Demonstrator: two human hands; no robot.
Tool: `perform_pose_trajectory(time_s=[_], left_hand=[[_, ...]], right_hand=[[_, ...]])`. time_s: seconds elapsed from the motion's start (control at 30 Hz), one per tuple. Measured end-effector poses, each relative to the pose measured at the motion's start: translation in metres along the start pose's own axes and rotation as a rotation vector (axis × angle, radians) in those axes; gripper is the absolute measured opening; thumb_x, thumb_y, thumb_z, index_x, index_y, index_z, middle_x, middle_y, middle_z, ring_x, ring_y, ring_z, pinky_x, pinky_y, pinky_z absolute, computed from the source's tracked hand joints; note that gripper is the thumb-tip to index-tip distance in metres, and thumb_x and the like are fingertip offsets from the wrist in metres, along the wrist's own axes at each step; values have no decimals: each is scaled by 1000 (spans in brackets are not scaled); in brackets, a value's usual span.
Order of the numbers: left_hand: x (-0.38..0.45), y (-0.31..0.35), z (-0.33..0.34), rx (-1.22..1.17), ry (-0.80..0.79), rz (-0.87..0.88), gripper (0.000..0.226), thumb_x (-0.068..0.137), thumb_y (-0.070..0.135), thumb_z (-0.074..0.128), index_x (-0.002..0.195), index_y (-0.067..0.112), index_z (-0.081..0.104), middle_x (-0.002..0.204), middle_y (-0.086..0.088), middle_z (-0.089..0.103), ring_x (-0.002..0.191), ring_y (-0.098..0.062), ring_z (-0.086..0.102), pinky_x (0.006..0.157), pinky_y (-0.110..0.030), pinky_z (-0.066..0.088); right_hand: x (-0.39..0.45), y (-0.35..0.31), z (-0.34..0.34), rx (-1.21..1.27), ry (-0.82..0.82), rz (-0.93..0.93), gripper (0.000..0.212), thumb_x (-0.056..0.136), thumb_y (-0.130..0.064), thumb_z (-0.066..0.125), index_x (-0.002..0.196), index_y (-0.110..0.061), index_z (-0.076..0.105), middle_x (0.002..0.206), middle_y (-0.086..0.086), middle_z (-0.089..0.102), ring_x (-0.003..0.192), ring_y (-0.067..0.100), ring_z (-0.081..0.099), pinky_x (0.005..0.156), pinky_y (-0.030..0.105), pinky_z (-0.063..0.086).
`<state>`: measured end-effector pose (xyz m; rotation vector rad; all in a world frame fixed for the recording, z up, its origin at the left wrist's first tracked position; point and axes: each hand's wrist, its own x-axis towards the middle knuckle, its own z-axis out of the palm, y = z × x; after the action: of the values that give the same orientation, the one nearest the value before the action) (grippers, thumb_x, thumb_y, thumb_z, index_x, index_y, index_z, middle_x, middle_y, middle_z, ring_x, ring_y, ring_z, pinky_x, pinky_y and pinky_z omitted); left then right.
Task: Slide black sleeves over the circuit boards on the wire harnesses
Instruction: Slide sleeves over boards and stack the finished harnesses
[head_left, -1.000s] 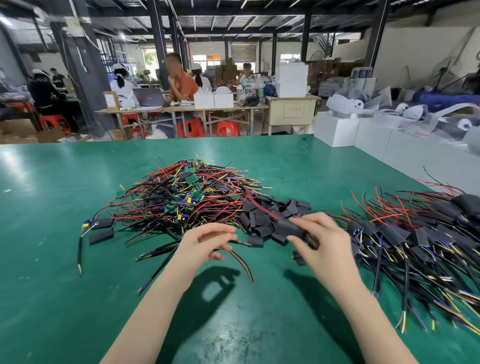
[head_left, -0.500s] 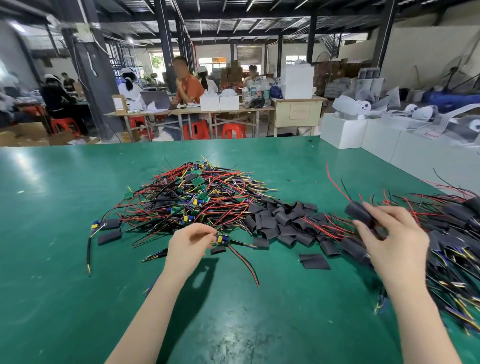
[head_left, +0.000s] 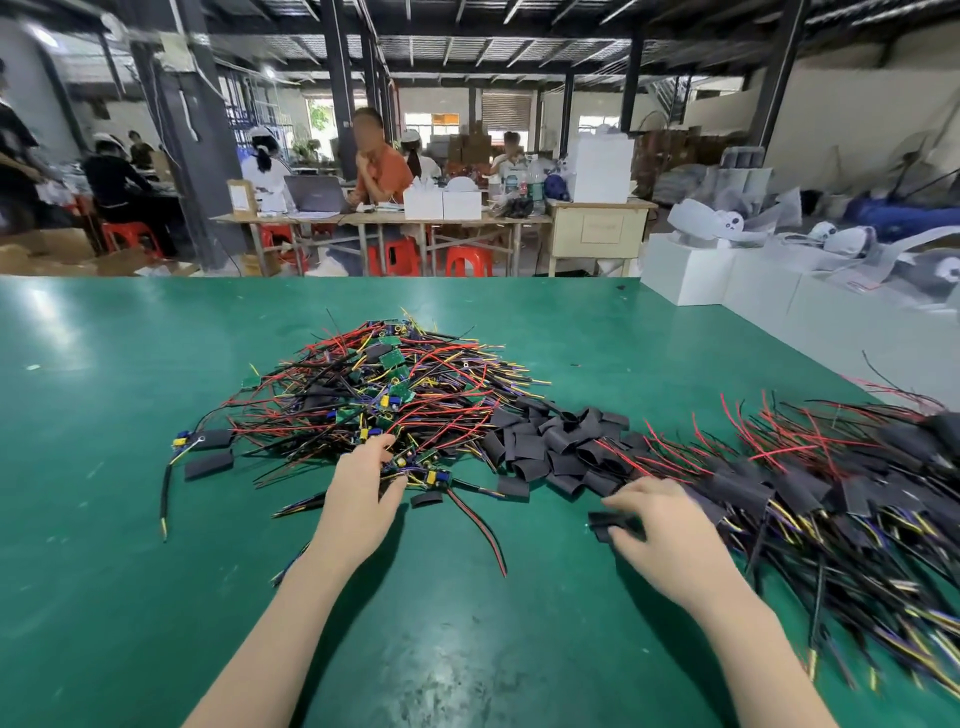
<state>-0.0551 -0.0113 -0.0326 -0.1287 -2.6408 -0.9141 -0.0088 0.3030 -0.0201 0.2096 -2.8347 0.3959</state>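
A tangled pile of bare wire harnesses (head_left: 374, 395) with green circuit boards lies mid-table. Loose black sleeves (head_left: 561, 441) are heaped just right of it. Sleeved harnesses (head_left: 831, 483) are stacked at the right. My left hand (head_left: 363, 483) rests at the near edge of the bare pile, fingers closing on a harness with a small circuit board (head_left: 426, 470) and a red-black lead. My right hand (head_left: 660, 525) is low on the table, fingertips pinching a single black sleeve (head_left: 605, 519); the view is blurred there.
The green table (head_left: 130, 545) stretches wide in front. Stray sleeves (head_left: 208, 464) and a lone harness (head_left: 179, 441) lie at the left. White boxes (head_left: 691, 270) line the right edge. People sit at wooden desks beyond the far edge.
My right hand let go of the sleeved harness at the right stack and came down and left onto a loose sleeve. My left hand shifted slightly forward into the bare pile.
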Motion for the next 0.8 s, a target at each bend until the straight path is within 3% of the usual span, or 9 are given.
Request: perform_pose_trajectory(time_s=[0.1, 0.2, 0.33, 0.47, 0.6, 0.67, 0.73, 0.8], left_hand=[[2, 0, 0, 36, -2, 28, 39, 95, 21, 59, 132, 11, 52, 109, -4, 56, 108, -21, 49, 88, -30, 37], [2, 0, 3, 102, -40, 17, 33, 96, 23, 57, 126, 10, 60, 112, -6, 54, 110, -22, 48, 90, -32, 40], [2, 1, 2, 115, -44, -16, 26, 95, 21, 58, 118, 10, 66, 101, -1, 48, 96, -19, 49, 82, -28, 39], [1, 0, 0, 75, -24, -49, 24, 94, 19, 60, 116, 12, 63, 108, -1, 51, 102, -20, 54, 86, -27, 40], [2, 6, -8, 43, 75, -50, 21, 91, 15, 63, 112, 11, 62, 111, -4, 60, 104, -23, 54, 91, -35, 43], [2, 14, -15, -56, 210, -23, 18, 88, 10, 66, 106, 11, 65, 102, -3, 66, 94, -21, 58, 85, -34, 47], [1, 24, -23, -243, 322, -33, 16, 88, 10, 68, 103, 15, 66, 95, 3, 68, 83, -10, 60, 74, -17, 46], [1, 33, -29, -517, 329, -72, 17, 88, 9, 68, 104, 15, 67, 95, 5, 69, 80, -3, 61, 73, -11, 45]], right_hand=[[-1, -3, 0, 72, -71, -15, 30, 84, -22, 62, 113, -27, 68, 110, -5, 62, 108, 17, 55, 91, 28, 44], [-1, -4, -2, 114, -53, -35, 27, 82, -20, 63, 107, -25, 72, 106, -6, 64, 101, 14, 59, 86, 25, 45], [0, 1, -3, 127, -135, -32, 40, 75, -13, 61, 114, -21, 70, 110, -4, 65, 98, 13, 58, 78, 14, 39], [0, 5, -3, 59, -141, -14, 40, 79, -18, 63, 118, -25, 67, 113, -6, 64, 108, 15, 56, 90, 24, 43], [0, -1, 2, 4, -34, 45, 40, 85, -19, 62, 125, -25, 62, 115, -5, 62, 112, 18, 55, 89, 28, 44], [-1, -6, 4, 83, 69, 62, 41, 85, -16, 63, 126, -22, 62, 117, -4, 62, 112, 18, 55, 90, 28, 44], [-2, -17, 5, 149, 134, -8, 38, 84, -20, 66, 123, -22, 64, 117, -5, 62, 113, 17, 54, 94, 28, 43], [-5, -30, 7, 206, 125, -146, 38, 84, -25, 68, 122, -22, 65, 121, -5, 61, 116, 16, 51, 100, 26, 39]])
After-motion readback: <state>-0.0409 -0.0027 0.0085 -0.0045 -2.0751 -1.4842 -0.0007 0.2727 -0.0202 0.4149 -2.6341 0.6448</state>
